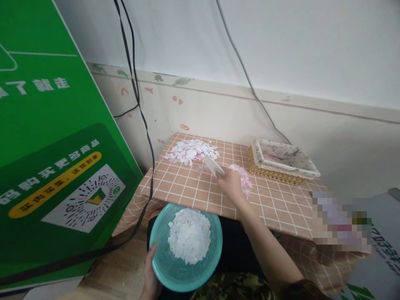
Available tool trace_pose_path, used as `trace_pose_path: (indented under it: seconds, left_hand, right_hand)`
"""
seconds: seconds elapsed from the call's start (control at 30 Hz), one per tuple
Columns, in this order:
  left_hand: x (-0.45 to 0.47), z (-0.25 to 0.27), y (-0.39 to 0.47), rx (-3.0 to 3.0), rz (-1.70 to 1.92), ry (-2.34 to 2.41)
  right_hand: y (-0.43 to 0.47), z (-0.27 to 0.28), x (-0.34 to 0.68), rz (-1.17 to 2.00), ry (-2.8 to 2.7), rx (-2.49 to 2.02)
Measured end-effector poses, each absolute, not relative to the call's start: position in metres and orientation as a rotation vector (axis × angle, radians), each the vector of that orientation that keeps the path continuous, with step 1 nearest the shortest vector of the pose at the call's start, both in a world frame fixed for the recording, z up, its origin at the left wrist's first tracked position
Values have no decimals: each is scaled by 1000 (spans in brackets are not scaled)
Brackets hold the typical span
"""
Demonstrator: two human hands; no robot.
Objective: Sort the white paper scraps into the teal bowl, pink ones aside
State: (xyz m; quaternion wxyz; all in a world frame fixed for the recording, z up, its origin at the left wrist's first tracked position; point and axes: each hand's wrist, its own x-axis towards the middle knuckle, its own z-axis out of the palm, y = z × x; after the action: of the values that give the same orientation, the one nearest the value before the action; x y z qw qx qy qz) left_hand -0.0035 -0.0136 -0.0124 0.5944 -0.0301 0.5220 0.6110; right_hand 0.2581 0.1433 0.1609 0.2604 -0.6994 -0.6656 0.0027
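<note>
My left hand (150, 268) grips the left rim of a round teal plastic colander (179, 276), which sits over my lap at the table's front edge. A mound of small white paper-like pieces (190, 235) lies inside it. Above the table, my right hand (230, 183) is closed around a flat white scraper-like piece (213, 165). Its far end reaches the near right side of a loose pile of white and pinkish flakes (190, 151). Just beyond my right hand is a smaller pile of pink translucent bits (242, 179), partly hidden by the hand.
A checked brown cloth covers the table (200, 189). At its back right stands a wicker basket (281, 162) with a fabric lining. A green sign (62, 137) fills the left side, with black cables (146, 125) hanging beside it. Behind is a wall.
</note>
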Motion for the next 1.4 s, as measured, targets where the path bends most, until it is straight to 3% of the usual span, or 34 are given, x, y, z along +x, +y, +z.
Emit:
trace_pose_path:
  seconds: [0.7,1.03,1.4]
  left_hand:
    - [-4,-14,-14,-107,1391,1161]
    - [-5,-17,-14,-147,1379,1179]
    - [-4,-16,-14,-169,1394,1152]
  right_hand:
    - [205,177,264,211,-1973,-1663]
    - [238,185,285,558,-2082,-1418]
    - [228,205,271,468,-2296,-1356]
